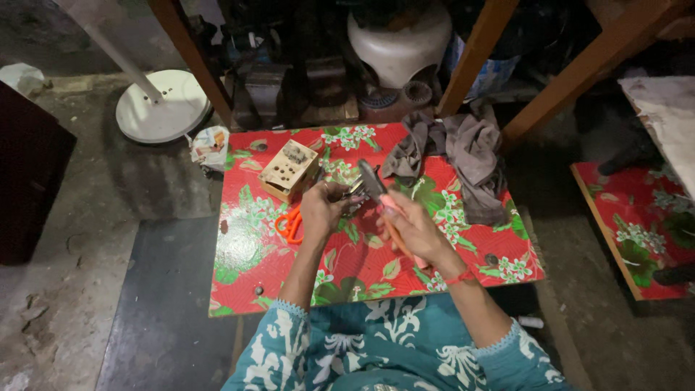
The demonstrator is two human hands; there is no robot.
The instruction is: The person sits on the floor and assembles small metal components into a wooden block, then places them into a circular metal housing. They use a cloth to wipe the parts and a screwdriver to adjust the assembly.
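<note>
A dark, flat, oval-shaped metal piece (371,179) is held up above the middle of the low table (246,275), between the two hands. The right hand (413,228) has its fingers curled tight around an orange-handled tool (400,242), whose upper end meets the dark piece; the handle runs down along the palm toward the wrist, which wears a red band (460,277). The left hand (323,210) is closed around small metal parts just beside the dark piece, fingers bent in and narrow; exactly what it grips is too small to tell. Under the left hand, orange-handled scissors (290,224) lie flat on the table. Further back on the left stands a small tan cardboard box (289,170), its top punched with round holes and a little grey part sitting on it; what is inside cannot be seen. A crumpled grey-brown cloth (467,159) sprawls over the far right of the table, well apart from the hands. The tabletop is glossy red with a green-and-white flower print. Beyond it on the grimy concrete floor sit a round white fan base (163,108), a white plastic stool (398,47) and slanted wooden legs (474,54).
</note>
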